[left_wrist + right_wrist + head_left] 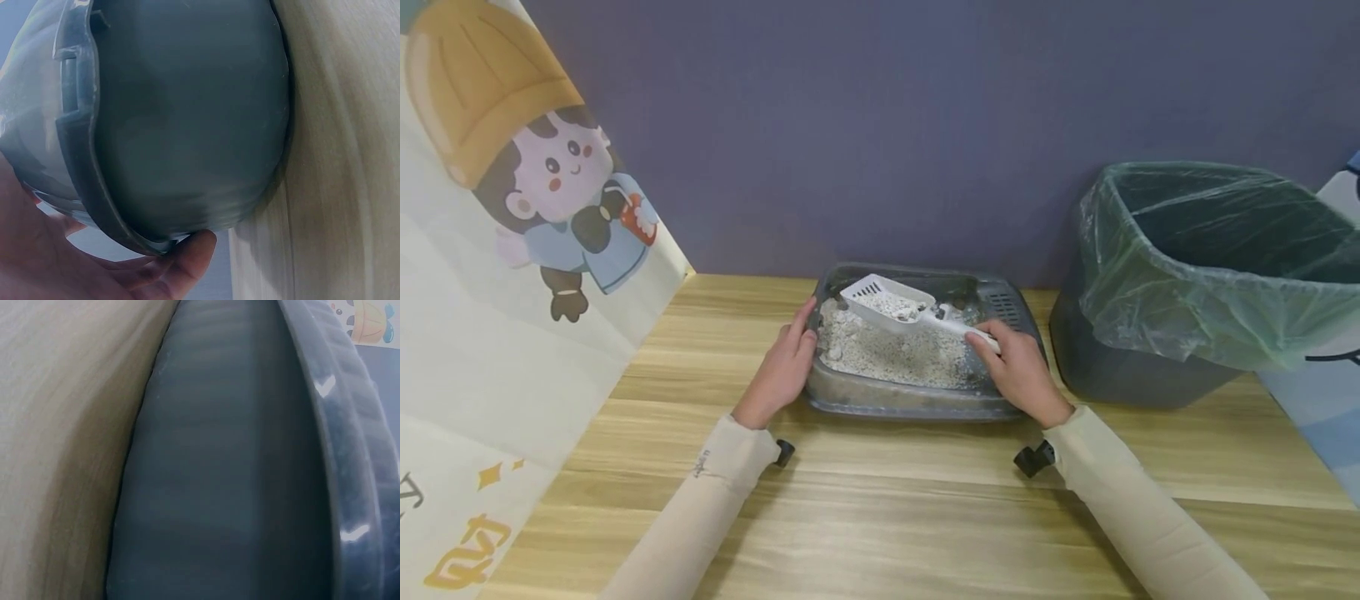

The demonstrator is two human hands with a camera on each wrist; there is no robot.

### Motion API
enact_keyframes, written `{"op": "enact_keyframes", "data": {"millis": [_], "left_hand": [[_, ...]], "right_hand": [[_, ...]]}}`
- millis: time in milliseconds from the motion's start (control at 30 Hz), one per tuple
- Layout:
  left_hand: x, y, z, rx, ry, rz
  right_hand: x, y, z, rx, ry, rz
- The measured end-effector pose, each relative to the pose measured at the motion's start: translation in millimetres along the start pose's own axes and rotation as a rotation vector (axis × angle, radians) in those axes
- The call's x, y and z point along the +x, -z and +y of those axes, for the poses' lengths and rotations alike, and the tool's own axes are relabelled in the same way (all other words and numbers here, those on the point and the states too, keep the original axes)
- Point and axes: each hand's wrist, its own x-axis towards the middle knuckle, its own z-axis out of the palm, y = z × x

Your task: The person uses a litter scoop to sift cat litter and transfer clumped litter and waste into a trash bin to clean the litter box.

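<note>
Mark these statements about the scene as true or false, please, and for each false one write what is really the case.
1. The right hand holds the white scoop by its handle. True.
2. The left hand grips the left end of the gray tray. True.
3. The scoop is empty. False: pale grains lie in it.
4. A translucent liner hangs over the rim of the bin. True.
5. The bin stands to the left of the tray. False: it stands to the right.
6. The tray stands inside the bin. False: it stands on the wooden surface.
</note>
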Motion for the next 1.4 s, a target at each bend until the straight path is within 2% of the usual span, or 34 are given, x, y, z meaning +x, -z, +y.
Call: {"op": "enact_keyframes", "data": {"millis": [133, 333, 633, 800, 1000, 1200, 1400], "left_hand": [[0.0, -0.4, -1.0, 0.001, 0.005, -0.002], [-0.2, -0.6, -0.6, 0.003, 0.001, -0.002], [0.3, -0.9, 0.6, 0.007, 0.001, 0.001], [0.6, -1.2, 1.0, 0.008, -0.001, 0.001], [0.7, -1.8, 0.3, 0.009, -0.004, 0.005], [0.1, -1.1, 0.5, 0.000, 0.007, 0.004], [0.4, -0.9, -1.0, -0.006, 0.000, 0.002]], "right_hand": [[-1.0, 0.4, -0.4, -0.002, 0.015, -0.017], [-0.5, -0.1, 0.4, -0.001, 0.024, 0.001], [1.3, -1.7, 1.4, 0.009, 0.060, 0.117], [1.1, -2.1, 1.7, -0.003, 0.090, 0.147], [0.9, -1.9, 1.1, -0.001, 0.082, 0.145], [0.0, -0.3, 0.3, 0.003, 0.044, 0.103], [-0.5, 0.7, 1.4, 0.014, 0.074, 0.086]]}}
